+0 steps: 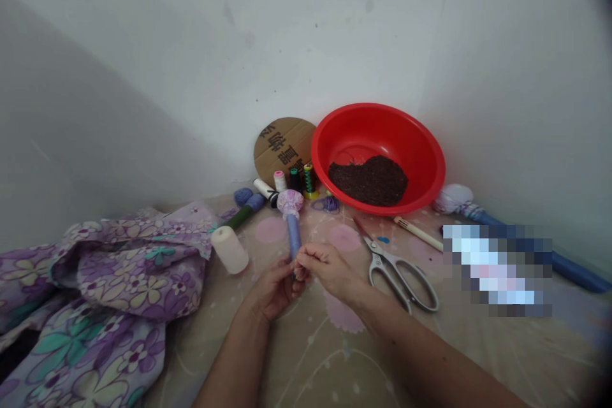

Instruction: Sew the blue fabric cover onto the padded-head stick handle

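A blue-wrapped stick (293, 236) with a round head of floral cloth (290, 201) points away from me in the middle of the view. Its lower end is in my left hand (273, 287), whose fingers are curled around it. My right hand (329, 269) is closed in a pinch right beside the handle, close to the left fingertips. What lies between the right fingers is too small to make out. A white thread cone (229, 250) lies tipped over left of the stick. Grey-handled scissors (389, 261) lie to the right of my right hand.
A red basin (425, 172) with dark grains (370, 180) stands behind, against the wall, near a cardboard disc (282, 146). Several thread spools (295, 180) stand before the disc. Floral cloth (124, 261) is heaped left. Another cloth-headed stick (497, 223) lies right, beside a blurred patch.
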The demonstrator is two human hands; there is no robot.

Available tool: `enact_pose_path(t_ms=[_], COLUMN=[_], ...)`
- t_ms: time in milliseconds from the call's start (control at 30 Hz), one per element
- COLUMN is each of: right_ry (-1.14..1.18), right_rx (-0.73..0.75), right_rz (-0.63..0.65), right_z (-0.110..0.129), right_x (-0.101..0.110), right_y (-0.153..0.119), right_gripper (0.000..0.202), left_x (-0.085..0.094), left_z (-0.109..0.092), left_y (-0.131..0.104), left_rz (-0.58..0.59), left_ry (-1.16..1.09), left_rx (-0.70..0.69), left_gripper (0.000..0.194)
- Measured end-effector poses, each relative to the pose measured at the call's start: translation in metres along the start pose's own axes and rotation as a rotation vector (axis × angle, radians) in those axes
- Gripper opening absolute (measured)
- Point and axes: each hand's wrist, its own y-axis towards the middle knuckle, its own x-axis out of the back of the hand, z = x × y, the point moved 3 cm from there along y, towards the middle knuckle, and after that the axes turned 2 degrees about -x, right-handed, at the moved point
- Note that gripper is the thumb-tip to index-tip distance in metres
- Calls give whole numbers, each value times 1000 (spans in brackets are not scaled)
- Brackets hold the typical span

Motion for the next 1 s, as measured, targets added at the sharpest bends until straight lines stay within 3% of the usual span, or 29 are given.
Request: enact_pose_path(t_ms=[133, 300, 400, 733, 1000], right_ry=[10, 13, 71, 108, 19], right_rx=[5, 92, 77, 70, -17], right_rz=[24, -144, -160, -135, 15], right_z=[7, 16, 11, 11, 6], right_x=[5, 27, 32, 24, -1], right_y=[-1, 2, 4, 2, -3], right_gripper=[21, 21, 23, 20, 20], left_x=[-1, -1, 0, -2, -3], left_z=[-3, -5, -5, -4, -3], left_y=[-2, -5, -5, -5, -1], left_rz=[-5, 19, 8, -1, -52], left_ry=[15, 22, 24, 30, -1], left_rx=[-11, 67, 69, 80, 16], left_gripper=[9, 21, 23, 19, 9])
